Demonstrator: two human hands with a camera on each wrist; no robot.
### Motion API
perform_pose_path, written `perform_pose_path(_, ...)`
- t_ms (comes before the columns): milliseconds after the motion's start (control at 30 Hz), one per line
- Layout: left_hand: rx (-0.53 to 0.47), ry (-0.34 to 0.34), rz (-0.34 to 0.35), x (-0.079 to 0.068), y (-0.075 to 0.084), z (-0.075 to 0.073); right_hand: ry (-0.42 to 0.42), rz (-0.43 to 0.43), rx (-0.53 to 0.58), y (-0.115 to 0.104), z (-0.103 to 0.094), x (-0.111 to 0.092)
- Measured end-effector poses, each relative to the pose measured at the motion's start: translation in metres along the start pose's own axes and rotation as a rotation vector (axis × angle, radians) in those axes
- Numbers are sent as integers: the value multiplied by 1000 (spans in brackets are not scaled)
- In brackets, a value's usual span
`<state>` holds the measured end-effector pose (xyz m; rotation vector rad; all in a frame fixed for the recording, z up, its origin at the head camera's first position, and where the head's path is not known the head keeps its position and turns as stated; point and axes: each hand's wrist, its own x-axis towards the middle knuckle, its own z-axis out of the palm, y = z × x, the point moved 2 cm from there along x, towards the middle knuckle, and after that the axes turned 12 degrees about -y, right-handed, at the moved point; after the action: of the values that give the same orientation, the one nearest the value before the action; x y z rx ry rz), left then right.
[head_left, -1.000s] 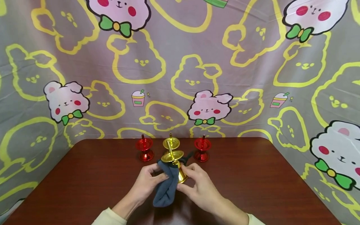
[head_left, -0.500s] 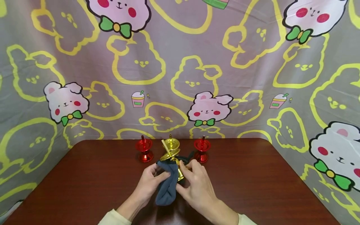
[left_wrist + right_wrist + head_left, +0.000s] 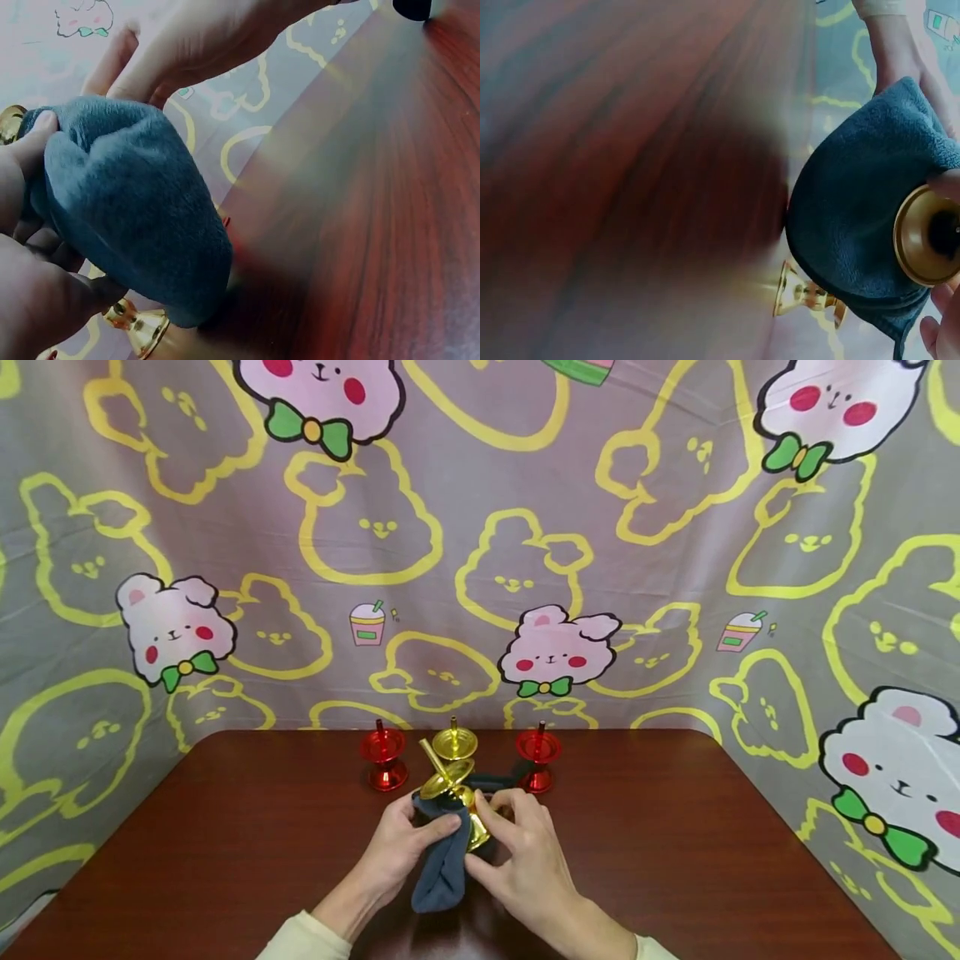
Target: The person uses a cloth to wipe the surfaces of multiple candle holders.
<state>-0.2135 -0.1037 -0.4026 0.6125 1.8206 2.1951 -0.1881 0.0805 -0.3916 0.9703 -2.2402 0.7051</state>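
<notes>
A gold candle holder [image 3: 448, 779] is held up over the table, its spike leaning to the left. My left hand [image 3: 390, 847] pinches a dark blue-grey cloth [image 3: 441, 881] against the holder below its dish, thumb in front. The fingers and thumb of my right hand [image 3: 531, 852] grip the holder near its lower part. In the right wrist view the holder's round base [image 3: 915, 238] faces the camera, with the cloth [image 3: 851, 210] behind it. The cloth [image 3: 150, 202] hides most of the holder in the left wrist view.
Along the back of the brown table [image 3: 660, 835] stand a red candle holder [image 3: 386, 760] on the left, another gold candle holder [image 3: 454, 743] in the middle and a second red candle holder [image 3: 538, 760] on the right. A patterned curtain [image 3: 435, 485] hangs behind.
The held gold candle holder has tipped further to the left, its spike and dish swinging that way. Both hands keep their hold. The standing candle holders have not moved.
</notes>
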Motion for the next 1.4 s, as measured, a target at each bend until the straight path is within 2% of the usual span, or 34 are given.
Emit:
perform_pose_path(100, 14, 67, -22, 0, 0, 1, -10, 0, 11, 0, 1, 1)
perform_pose_path(167, 25, 109, -40, 0, 1, 1, -46, 5, 38, 1, 0, 2)
perform_pose_path(267, 28, 151, -48, 0, 2, 2, -125, 62, 146, 2, -3, 2)
perform_pose_path(333, 22, 174, -44, -1, 3, 2, -151, 148, 272, 4, -5, 1)
perform_pose_path(467, 13, 217, -20, -2, 6, 1, -156, 419, 623, 9, -6, -1)
perform_pose_path(567, 15, 229, -16, -2, 6, 0, -176, 590, 874, 13, -4, -1)
perform_pose_path(700, 9, 204, -21, -2, 5, 2, -236, 702, 1134, 14, 0, 0)
perform_pose_path(833, -15, 186, -10, -1, 5, 5, -257, 728, 1301, 12, 1, -1)
perform_pose_path(967, -19, 188, 11, -1, 6, 7, -240, 713, 1386, 8, 2, 1)
perform_pose_path(1167, 2, 224, 34, 0, 5, 8, -209, 693, 1464, 0, 3, 2)
perform_pose_path(1400, 17, 250, 34, -1, 4, 8, -152, 658, 1483, -3, 7, 3)
